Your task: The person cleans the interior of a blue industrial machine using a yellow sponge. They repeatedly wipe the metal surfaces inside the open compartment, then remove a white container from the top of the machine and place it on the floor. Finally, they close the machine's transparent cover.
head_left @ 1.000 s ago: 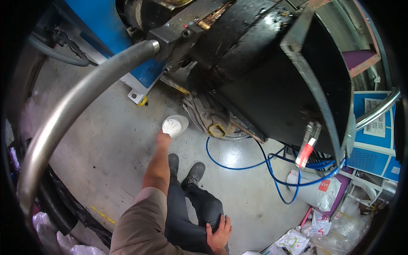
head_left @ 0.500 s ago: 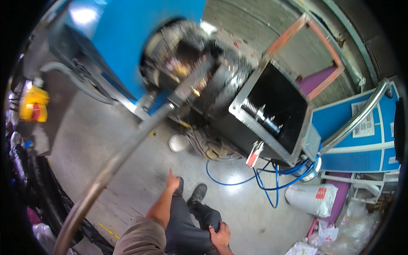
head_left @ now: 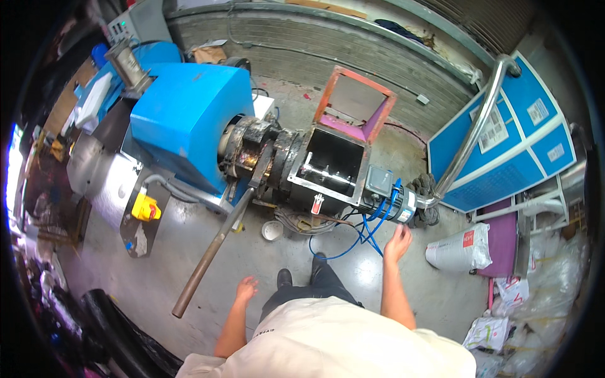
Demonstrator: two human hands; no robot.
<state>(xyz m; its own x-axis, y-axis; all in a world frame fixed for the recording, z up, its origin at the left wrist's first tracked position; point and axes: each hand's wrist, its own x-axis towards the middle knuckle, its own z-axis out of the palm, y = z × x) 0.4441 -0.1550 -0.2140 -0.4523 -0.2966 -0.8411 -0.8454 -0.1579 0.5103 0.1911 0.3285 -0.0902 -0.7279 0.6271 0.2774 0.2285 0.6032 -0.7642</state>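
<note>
My left hand (head_left: 247,288) hangs over the floor with its fingers apart and nothing in it. Closest to it are a white bucket (head_left: 272,230) and a long metal bar (head_left: 214,258) slanting down from the machine's dark clamp ring (head_left: 263,162). On the other side, my right hand (head_left: 397,243) is raised, its fingers loosely spread and apparently empty. Just beyond its fingertips are a motor (head_left: 403,205) and the blue hose (head_left: 364,235); I cannot tell whether they touch. An open square hopper (head_left: 331,165) with a metal rim sits between the ring and the motor.
A blue machine housing (head_left: 189,113) stands at left, with a yellow switch box (head_left: 146,208) below it. At right are a blue cabinet (head_left: 510,132), a bent steel pipe (head_left: 469,138), a white sack (head_left: 459,247) and clear plastic bags (head_left: 554,296). Black rolls (head_left: 120,334) lie lower left.
My view has swung and pulled back from the bar and ring. My right hand has come off my knee and risen toward the motor. My left hand no longer points a finger; its fingers are spread.
</note>
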